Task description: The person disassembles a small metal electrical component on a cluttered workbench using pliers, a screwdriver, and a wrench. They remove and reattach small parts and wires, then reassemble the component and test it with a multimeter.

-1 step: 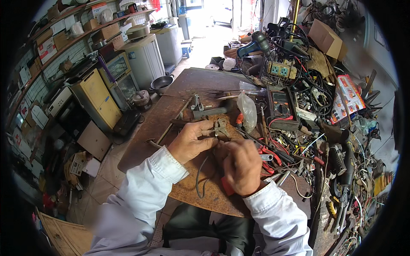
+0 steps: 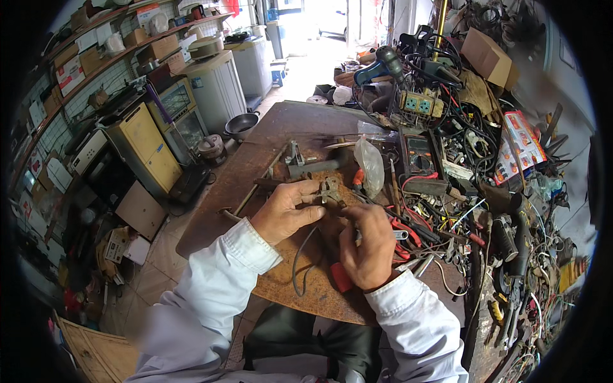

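Observation:
My left hand (image 2: 290, 210) pinches a small worn metal bracket (image 2: 329, 191) between thumb and fingers, just above the brown tabletop. Close on its right, my right hand (image 2: 366, 246) is closed with its fingertips curled towards the bracket; what sits inside those fingers is mostly hidden. Below that hand shows a red block-like piece (image 2: 341, 277), partly covered by it. A thin dark cable (image 2: 296, 271) loops down the table between my hands. A shiny metal tool end (image 2: 400, 235) lies beside my right knuckles.
Behind my hands lie a grey metal tube (image 2: 314, 168), a clear plastic bag (image 2: 370, 167) and a long rod (image 2: 260, 181). On the right, a multimeter (image 2: 419, 152), red-handled pliers (image 2: 407, 231) and tangled wires crowd the bench. A frying pan (image 2: 242, 125) stands beyond the left edge.
My right hand has shifted slightly and its fingers have turned, baring more of the red piece beneath. My left hand and the bracket stay where they were.

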Available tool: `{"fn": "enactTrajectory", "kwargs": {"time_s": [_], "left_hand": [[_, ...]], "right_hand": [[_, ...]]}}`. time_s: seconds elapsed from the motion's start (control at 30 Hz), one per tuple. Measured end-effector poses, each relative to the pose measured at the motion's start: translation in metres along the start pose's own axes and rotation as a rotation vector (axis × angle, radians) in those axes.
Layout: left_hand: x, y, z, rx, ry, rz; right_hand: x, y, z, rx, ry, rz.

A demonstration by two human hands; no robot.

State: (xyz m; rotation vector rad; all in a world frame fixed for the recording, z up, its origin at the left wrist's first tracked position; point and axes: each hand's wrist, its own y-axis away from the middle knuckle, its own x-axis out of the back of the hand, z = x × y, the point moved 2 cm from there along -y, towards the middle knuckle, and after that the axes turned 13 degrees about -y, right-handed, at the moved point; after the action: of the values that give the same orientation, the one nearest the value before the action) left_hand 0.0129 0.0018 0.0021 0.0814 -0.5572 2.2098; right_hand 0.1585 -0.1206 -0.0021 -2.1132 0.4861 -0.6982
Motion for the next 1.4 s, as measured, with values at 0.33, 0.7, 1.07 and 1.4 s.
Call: {"fn": "enactTrajectory", "kwargs": {"time_s": [0.33,0.7,1.07,1.4], "left_hand": [[0.003,0.005,0.001,0.145,0.034,-0.116],[-0.001,0.007,-0.008,0.113,-0.061,-0.13],[-0.004,0.006,0.002,0.109,-0.186,-0.046],[-0.006,0.006,0.001,0.128,-0.112,-0.022]], "right_hand": [[0.0,0.003,0.023,-0.52,-0.404,0.044],[-0.003,0.003,0.022,-0.56,-0.615,0.0],[-0.006,0.009,0.032,-0.551,-0.546,-0.012],[-0.005,0.01,0.034,-0.571,-0.515,-0.002]]}}
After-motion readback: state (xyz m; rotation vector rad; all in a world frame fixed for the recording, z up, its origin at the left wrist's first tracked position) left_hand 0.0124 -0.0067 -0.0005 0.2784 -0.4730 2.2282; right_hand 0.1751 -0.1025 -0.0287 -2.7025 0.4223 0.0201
